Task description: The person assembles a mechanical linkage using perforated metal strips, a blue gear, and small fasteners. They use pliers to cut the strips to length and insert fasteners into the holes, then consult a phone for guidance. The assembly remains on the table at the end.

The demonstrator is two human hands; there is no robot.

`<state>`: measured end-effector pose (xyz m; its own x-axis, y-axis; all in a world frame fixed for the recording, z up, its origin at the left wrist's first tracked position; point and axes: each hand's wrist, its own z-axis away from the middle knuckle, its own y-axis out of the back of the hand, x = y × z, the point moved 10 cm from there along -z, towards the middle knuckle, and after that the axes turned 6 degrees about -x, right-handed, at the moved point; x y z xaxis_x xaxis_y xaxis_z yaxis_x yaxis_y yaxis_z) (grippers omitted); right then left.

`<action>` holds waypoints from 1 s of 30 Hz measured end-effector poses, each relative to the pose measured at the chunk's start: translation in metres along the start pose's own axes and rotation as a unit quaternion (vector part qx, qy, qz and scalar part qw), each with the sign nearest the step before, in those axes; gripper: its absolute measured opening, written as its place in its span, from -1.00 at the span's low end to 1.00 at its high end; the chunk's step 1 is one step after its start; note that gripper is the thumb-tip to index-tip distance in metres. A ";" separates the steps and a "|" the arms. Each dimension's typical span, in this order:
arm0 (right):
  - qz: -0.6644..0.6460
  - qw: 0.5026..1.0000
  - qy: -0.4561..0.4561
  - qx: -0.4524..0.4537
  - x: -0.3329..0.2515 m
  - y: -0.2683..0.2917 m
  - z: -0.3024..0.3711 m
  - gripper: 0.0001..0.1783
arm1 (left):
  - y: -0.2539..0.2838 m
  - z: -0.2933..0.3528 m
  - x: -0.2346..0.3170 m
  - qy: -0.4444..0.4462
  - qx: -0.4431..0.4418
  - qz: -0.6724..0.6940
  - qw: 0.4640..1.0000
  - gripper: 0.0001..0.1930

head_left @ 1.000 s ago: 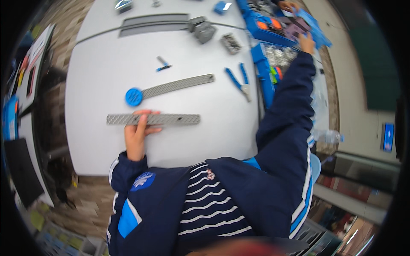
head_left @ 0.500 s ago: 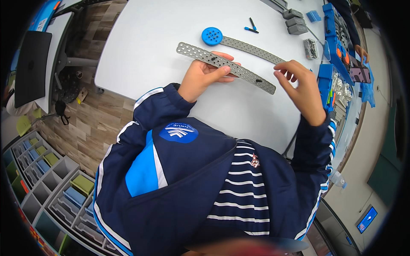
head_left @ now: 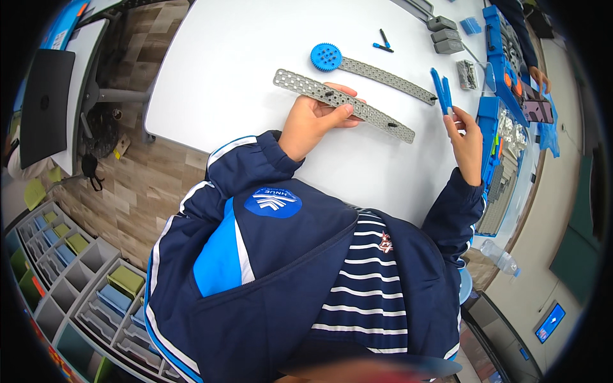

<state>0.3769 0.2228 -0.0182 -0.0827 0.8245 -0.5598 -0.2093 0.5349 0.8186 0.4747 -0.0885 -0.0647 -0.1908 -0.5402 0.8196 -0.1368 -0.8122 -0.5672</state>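
My left hand is closed around a long grey perforated beam, held tilted above the table. Two black pins stick out of this beam. In my right hand, off to the right, the fingertips pinch a blue two-pronged plastic tool, its prongs pointing away from me. Beyond the held beam, a second grey perforated beam lies on the white table, with a blue gear at its left end and a black pin at its right end. Two small blue-and-black pieces lie further back.
Blue parts cases line the table's right side, next to a clear box of small parts. Grey blocks stand at the far right. Another person's hand shows beyond the cases. A plastic bottle is at lower right.
My right hand has moved right and now holds the blue two-pronged tool, which was not in it before. The beam in my left hand has shifted slightly within the view.
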 end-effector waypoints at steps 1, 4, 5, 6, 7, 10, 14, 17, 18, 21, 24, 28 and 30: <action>0.015 0.998 0.054 0.017 -0.020 0.002 0.003 -0.49 | 0.000 0.000 0.000 -0.004 0.002 0.001 1.000 -0.71; 0.109 0.992 0.062 -0.015 -0.042 -0.008 0.006 -0.45 | 0.002 -0.001 -0.002 0.000 0.012 -0.005 1.000 -0.72; 0.146 0.982 0.121 0.012 -0.058 -0.008 0.010 -0.38 | 0.003 -0.001 -0.003 0.001 0.016 -0.007 1.000 -0.72; 0.150 0.985 0.090 -0.010 -0.054 -0.012 0.009 -0.35 | 0.004 -0.001 -0.003 0.002 0.022 -0.009 1.000 -0.72; 0.154 0.986 0.057 -0.032 -0.047 -0.018 0.009 -0.33 | 0.004 -0.001 -0.003 0.002 0.023 -0.011 1.000 -0.72; 0.195 0.977 0.080 -0.029 -0.051 -0.029 0.008 -0.21 | 0.004 -0.002 -0.004 0.002 0.022 -0.012 1.000 -0.72; 0.192 0.975 0.107 0.014 -0.061 -0.037 -0.007 -0.21 | 0.005 -0.002 -0.005 0.007 0.023 -0.014 1.000 -0.72; 0.175 0.983 0.031 -0.040 -0.060 -0.032 -0.016 -0.37 | 0.006 -0.001 -0.005 0.007 0.023 -0.011 1.000 -0.72; 0.185 0.982 0.034 -0.011 -0.071 -0.020 -0.012 -0.40 | 0.006 -0.002 -0.005 0.002 0.023 -0.009 1.000 -0.72; -0.060 0.995 0.053 0.066 -0.103 0.019 0.012 -0.41 | 0.007 -0.002 -0.009 0.017 0.026 -0.016 0.999 -0.72; -0.303 0.929 0.212 0.010 -0.165 -0.002 0.037 -0.36 | 0.003 0.000 -0.011 0.024 0.007 0.003 1.000 -0.71; -0.351 0.902 0.248 -0.034 -0.202 -0.051 0.046 -0.32 | 0.006 0.004 -0.013 0.025 0.025 0.007 0.999 -0.67; -0.322 0.908 0.268 -0.020 -0.209 -0.055 0.045 -0.34 | 0.007 0.006 -0.010 0.008 0.032 0.010 0.999 -0.65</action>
<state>0.4492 0.0298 0.0596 -0.3902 0.1286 -0.9117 -0.4173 0.8580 0.2996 0.4815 -0.0900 -0.0764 -0.2093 -0.5528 0.8066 -0.0698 -0.8143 -0.5762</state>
